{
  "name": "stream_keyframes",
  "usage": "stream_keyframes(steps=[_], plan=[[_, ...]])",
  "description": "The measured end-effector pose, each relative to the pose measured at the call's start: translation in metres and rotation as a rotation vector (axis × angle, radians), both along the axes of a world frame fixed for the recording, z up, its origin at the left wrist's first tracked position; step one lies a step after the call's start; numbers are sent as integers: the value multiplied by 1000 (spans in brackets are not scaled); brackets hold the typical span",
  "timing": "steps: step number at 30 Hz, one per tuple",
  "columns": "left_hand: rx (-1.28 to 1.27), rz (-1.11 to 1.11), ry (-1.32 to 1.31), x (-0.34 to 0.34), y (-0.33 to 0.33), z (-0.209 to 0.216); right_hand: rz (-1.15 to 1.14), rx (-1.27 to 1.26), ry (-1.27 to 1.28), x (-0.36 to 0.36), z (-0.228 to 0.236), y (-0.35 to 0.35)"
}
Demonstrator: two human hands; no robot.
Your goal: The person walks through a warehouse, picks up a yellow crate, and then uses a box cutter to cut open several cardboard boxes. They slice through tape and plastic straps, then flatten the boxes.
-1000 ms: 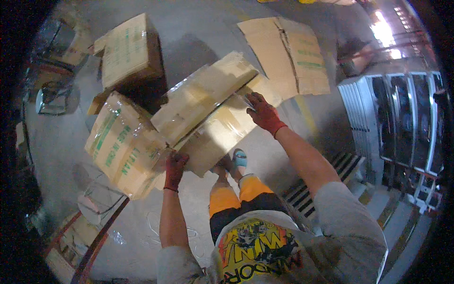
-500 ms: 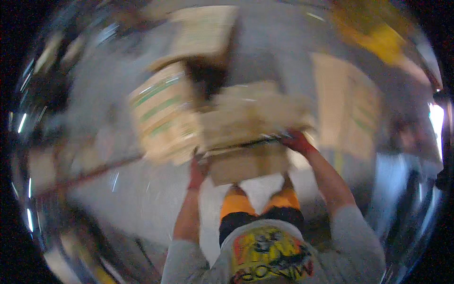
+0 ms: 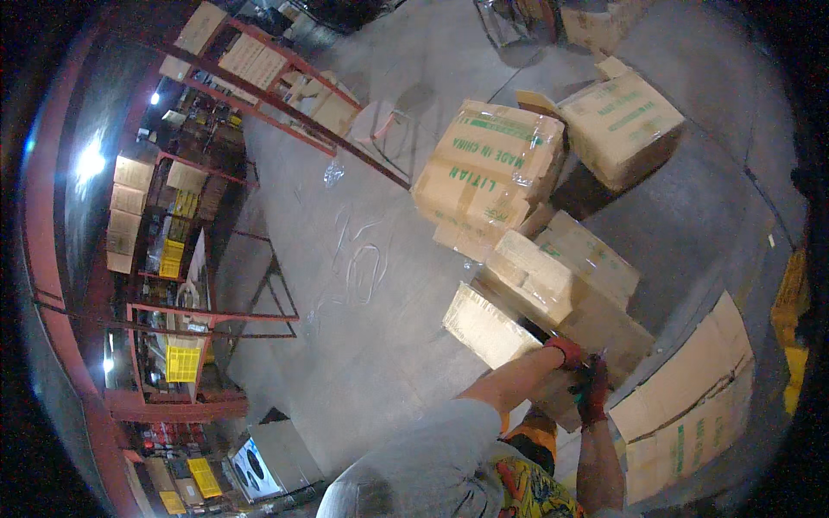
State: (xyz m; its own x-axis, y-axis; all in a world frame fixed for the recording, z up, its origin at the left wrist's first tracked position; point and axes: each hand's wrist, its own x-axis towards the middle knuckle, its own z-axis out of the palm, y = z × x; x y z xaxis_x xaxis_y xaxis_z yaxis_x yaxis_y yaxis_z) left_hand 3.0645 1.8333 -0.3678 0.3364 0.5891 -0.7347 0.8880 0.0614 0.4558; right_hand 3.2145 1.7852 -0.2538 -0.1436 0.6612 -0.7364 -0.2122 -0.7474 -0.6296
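Note:
An opened cardboard box (image 3: 609,337) with raised flaps stands on the floor in front of me. A lighter flap or carton (image 3: 492,328) slants out at its left side. My left hand (image 3: 566,352), in a red glove, is closed at the near edge of the box. Close beside it, my right hand (image 3: 592,390) in a red and dark glove has its fingers curled together. The two hands almost touch. Whatever is between the fingers is too small and dark to make out. My left forearm crosses the near corner of the box.
Beyond it stand a large taped carton (image 3: 488,168) and another carton (image 3: 623,125). A flattened cardboard sheet (image 3: 691,406) lies at the right. Red metal racks (image 3: 216,319) with yellow bins line the left side. Loose clear strapping (image 3: 363,272) lies on the floor.
My view has swung left, bringing the racks in. My hands were apart at either side of the box's edge; they are now close together at its near side.

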Motion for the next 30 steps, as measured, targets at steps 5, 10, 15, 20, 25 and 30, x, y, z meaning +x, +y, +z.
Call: stream_keyframes(steps=[5, 10, 15, 20, 25, 30], plan=[[-51, -63, 14, 6, 7, -35, 70, 43, -34, 3, 31, 15], [-7, -133, -35, -43, -9, -30, 101, 284, -211, 42, 45, 20], [-73, -123, -200, -103, 0, 3, -32, 262, -206, 129, 24, -8], [-134, -49, -246, -88, 26, 68, -101, -3, -295, 183, 7, -37], [-250, 147, -261, -76, 34, 93, -19, -59, -227, 177, -6, -48], [235, 45, -194, -81, 31, 102, 222, 209, -502, 166, -9, -60]])
